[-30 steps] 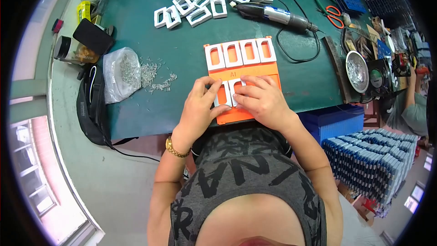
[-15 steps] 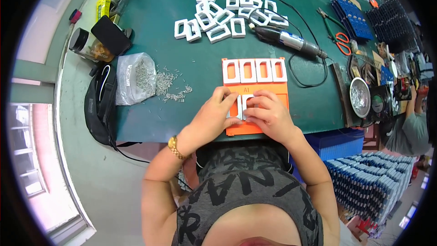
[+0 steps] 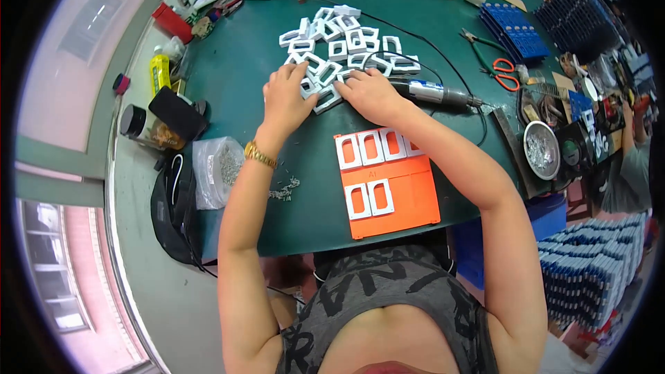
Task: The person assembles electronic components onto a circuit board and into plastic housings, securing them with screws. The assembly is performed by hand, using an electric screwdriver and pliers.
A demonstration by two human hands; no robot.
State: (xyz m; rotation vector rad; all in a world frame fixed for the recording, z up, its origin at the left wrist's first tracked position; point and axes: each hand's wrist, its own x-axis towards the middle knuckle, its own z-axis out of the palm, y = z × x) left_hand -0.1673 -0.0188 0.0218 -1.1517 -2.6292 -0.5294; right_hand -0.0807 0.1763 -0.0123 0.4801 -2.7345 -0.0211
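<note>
Both arms reach forward to a pile of white rectangular frames. My left hand is over the pile's near left side, thumb and fingers spread around a white frame. My right hand is at the pile's near right edge, fingers bent and closed on a frame that they partly cover. Between the hands lies another white frame. Nearer to me is an orange fixture plate. It carries a far row of white frames, partly behind my right forearm, and two frames in the near row.
A corded hand tool lies right of my right hand. Beyond it are red-handled pliers and a metal bowl of small parts. At left, a plastic bag spills small metal pins beside my left forearm. A black pouch lies further left.
Both hands have left the orange fixture and moved forward to the pile of white frames. Two frames in the fixture's near row are now uncovered. The whole view has shifted slightly.
</note>
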